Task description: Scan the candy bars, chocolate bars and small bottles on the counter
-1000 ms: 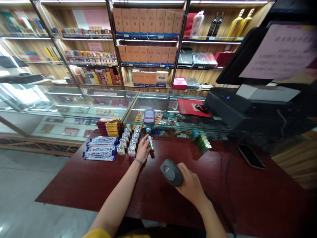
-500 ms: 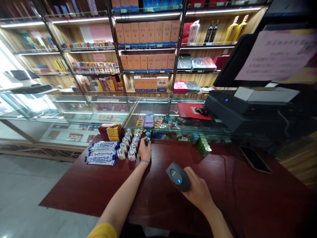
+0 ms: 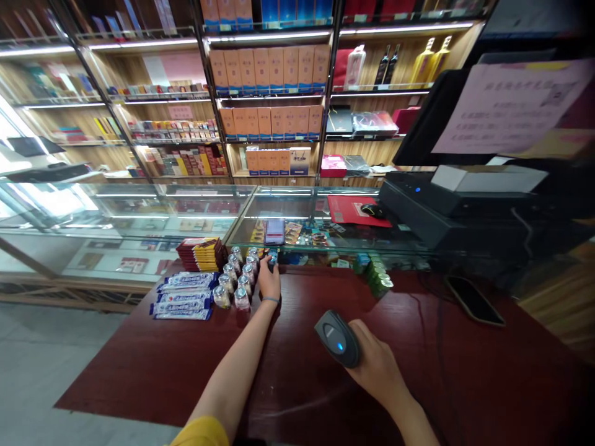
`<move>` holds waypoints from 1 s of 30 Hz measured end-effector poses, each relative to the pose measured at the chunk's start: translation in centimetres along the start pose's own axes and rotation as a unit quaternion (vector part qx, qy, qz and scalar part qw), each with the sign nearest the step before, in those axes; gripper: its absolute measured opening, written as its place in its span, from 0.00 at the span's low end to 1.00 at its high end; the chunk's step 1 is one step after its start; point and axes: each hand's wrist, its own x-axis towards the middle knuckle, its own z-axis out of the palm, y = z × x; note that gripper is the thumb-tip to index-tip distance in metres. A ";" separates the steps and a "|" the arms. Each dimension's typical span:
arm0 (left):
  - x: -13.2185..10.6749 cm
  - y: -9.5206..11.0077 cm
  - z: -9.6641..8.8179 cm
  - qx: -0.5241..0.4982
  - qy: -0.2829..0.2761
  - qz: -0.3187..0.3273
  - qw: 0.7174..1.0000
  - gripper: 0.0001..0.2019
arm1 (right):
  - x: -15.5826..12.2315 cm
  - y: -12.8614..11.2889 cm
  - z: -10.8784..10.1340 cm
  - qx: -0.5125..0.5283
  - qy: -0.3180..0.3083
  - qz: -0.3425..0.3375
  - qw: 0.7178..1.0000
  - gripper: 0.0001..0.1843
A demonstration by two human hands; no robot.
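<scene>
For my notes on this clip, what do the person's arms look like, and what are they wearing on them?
The left arm comes out of a short yellow sleeve. The left hand has a thin dark band around its wrist. The right hand shows no band, and neither hand is gloved.

left hand (image 3: 269, 280): reaching forward, fingers extended | right hand (image 3: 377, 370): curled closed, held lower, nearer the body

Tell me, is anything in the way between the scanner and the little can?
Nothing visible is. Only the dark red counter lies between the barcode scanner in the right hand and the small can at the left hand.
</scene>
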 end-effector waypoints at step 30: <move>-8.8 9.2 15.1 -0.146 -0.238 0.146 0.949 0.25 | -4.6 4.5 -7.6 -0.035 0.091 0.174 0.980 0.09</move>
